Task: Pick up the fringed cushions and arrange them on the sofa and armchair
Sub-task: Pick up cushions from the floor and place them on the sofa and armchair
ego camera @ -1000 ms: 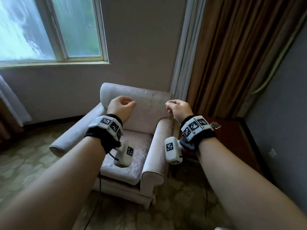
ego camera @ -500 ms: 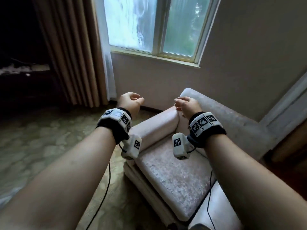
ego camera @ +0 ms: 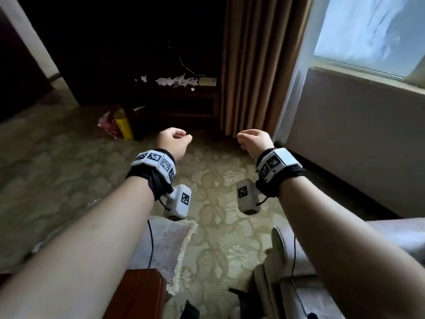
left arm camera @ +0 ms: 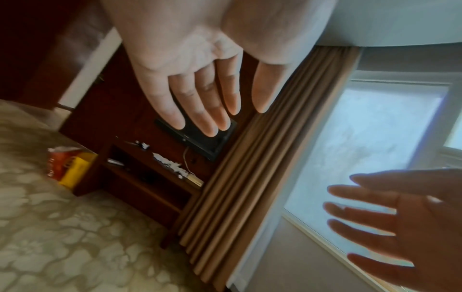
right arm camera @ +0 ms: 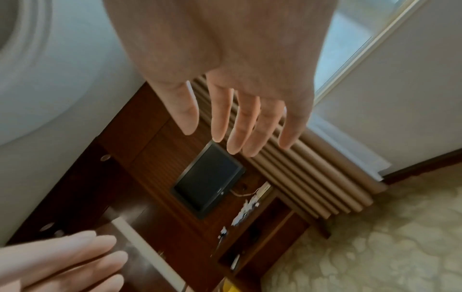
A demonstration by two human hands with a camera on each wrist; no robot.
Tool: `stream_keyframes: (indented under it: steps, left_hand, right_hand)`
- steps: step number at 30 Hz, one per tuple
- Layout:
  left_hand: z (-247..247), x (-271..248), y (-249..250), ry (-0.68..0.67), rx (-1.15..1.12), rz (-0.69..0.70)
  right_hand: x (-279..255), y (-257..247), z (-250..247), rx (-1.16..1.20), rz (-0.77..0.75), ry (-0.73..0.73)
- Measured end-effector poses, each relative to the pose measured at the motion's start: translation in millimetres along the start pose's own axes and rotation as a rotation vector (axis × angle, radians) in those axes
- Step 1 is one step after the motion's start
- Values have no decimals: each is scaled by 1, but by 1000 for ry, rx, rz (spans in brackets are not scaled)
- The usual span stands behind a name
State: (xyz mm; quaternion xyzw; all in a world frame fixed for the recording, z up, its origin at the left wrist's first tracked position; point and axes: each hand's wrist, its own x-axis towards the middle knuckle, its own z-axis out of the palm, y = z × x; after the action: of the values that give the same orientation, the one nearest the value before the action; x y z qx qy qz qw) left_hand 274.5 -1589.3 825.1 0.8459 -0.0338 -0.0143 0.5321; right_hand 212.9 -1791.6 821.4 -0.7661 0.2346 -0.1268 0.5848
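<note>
A pale grey cushion (ego camera: 165,242) with a light fringe along its edge lies low down, below my left forearm, which hides part of it. The pale armchair (ego camera: 400,231) shows only as an arm and its front edge at the lower right. My left hand (ego camera: 174,141) and right hand (ego camera: 253,140) are raised side by side above the carpet, holding nothing. In the left wrist view the left hand (left arm camera: 207,110) has relaxed, nearly straight fingers. The right wrist view shows the right hand (right arm camera: 237,128) the same way. No sofa is in view.
A dark wooden cabinet (ego camera: 172,100) with white scraps on top stands ahead, and yellow and red bags (ego camera: 119,125) lean at its left. Brown curtains (ego camera: 253,65) and a window (ego camera: 372,31) are to the right. A red-brown table corner (ego camera: 138,293) is at the bottom, and patterned carpet (ego camera: 218,226) lies between.
The view has swung left, from the armchair past the window to the dark cabinet. Both hands stay raised and empty. The fringed cushion has come into view at the lower left.
</note>
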Motion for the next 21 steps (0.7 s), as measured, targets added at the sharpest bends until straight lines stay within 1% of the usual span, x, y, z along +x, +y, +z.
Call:
stream_keyframes:
  steps: [3,5,8,11,16,21]
  left_hand:
    - [-27,50,-16,115,-13,-68]
    - [-53,78,-31,205,-15,-142]
    - [-92,117,-63,330,-26,-245]
    - [-126,156,-100,424,-36,-328]
    - [-164,221,-161,550,-75,-464]
    - [-200,260,-194,672,-81,-570]
  right_hand:
    - [60,-23,59,-23,-17,-155]
    - [88,-40,104,-52,-25,-264]
    - [124,-60,177,-95,-61,-381]
    - [158,-70,254,-155,-104,-504]
    - [213,-73,370,-237,-99,-667]
    - [251,-83,466,-343,-147,-869]
